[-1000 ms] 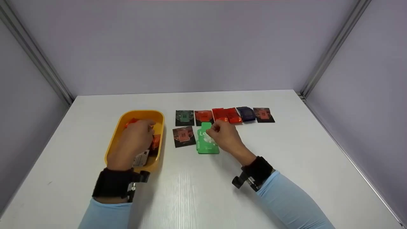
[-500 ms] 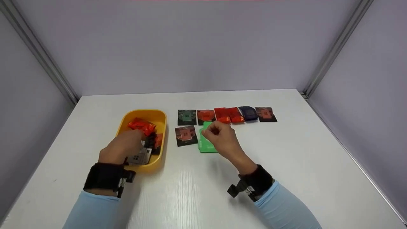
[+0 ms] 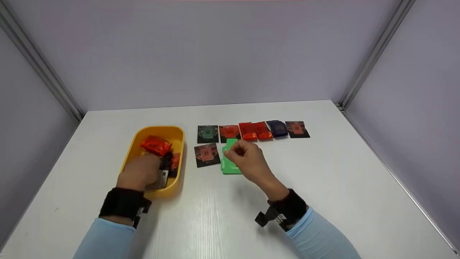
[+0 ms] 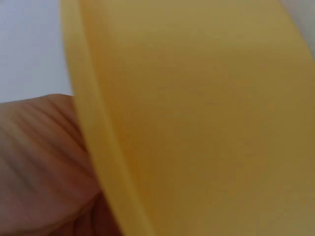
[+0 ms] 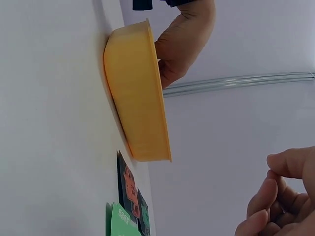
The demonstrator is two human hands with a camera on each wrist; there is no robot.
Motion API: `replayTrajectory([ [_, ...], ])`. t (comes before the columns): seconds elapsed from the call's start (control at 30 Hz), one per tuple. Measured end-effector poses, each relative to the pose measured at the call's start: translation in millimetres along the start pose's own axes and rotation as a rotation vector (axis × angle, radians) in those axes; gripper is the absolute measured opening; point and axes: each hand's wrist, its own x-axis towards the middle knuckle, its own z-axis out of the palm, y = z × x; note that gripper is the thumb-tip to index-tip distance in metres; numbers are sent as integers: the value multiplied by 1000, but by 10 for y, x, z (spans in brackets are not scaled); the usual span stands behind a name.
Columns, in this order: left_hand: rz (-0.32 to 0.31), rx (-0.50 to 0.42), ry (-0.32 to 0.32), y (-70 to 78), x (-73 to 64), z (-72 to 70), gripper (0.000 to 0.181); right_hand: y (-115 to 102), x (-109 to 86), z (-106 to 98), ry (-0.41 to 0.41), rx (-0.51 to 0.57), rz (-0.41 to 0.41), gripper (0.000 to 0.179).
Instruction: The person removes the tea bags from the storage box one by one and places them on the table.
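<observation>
My left hand (image 3: 138,171) reaches down into the yellow basket (image 3: 169,191), its fingers hidden among the packets there. A shiny red packet (image 3: 156,145) lies just beyond it, with a grey-white packet (image 3: 163,178) and a dark-and-red packet (image 3: 175,163) beside it. In the left wrist view the basket wall (image 4: 206,118) blocks the fingers. Over the table, my right hand (image 3: 249,160) hovers above green packets (image 3: 230,169), partly covering them. The right wrist view shows that hand (image 5: 283,196) with loosely curled fingers, thumb near the index finger, nothing visibly held.
Along the back stand a dark green square packet (image 3: 207,134), red-and-black packet (image 3: 229,133), shiny red packets (image 3: 248,131), navy packet (image 3: 277,128) and dark-red one (image 3: 297,129). Another dark-red packet (image 3: 207,155) lies between basket and green packets. Walls enclose the white table.
My left hand has moved from the far part of the basket toward its near left part, uncovering the red packet. My right hand has shifted slightly left over the green packets.
</observation>
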Motion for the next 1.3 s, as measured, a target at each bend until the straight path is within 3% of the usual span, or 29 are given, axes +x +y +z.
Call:
replayTrajectory([
  [0.1,-12,45,14,-6,0,-12,5,-13,-16,16,-9,7,0,17],
  [0.2,-25,28,17,-27,-18,-62,11,-16,-26,27,-10,8,9,17],
  [0.43,13,-26,71,-43,-171,-320,13,-50,-38,22,-2,14,5,17],
  [0.53,24,-45,166,-27,-252,-399,13,-61,-37,10,5,11,-10,17],
  [0.63,22,-88,301,58,-369,-462,10,-68,-40,-5,10,12,-21,16],
  [0.77,16,-230,474,291,-506,-509,14,-92,-45,-19,12,23,-22,14],
  [0.83,20,-310,529,432,-519,-506,17,-112,-44,-29,17,28,-22,13],
  [0.93,18,-426,532,639,-469,-462,25,-131,-37,-37,25,39,-32,13],
  [1.17,37,-634,430,978,-254,-247,25,-131,-38,-27,43,39,-42,9],
  [1.3,75,-695,409,1089,-183,-157,21,-124,-35,-14,40,12,-22,26],
])
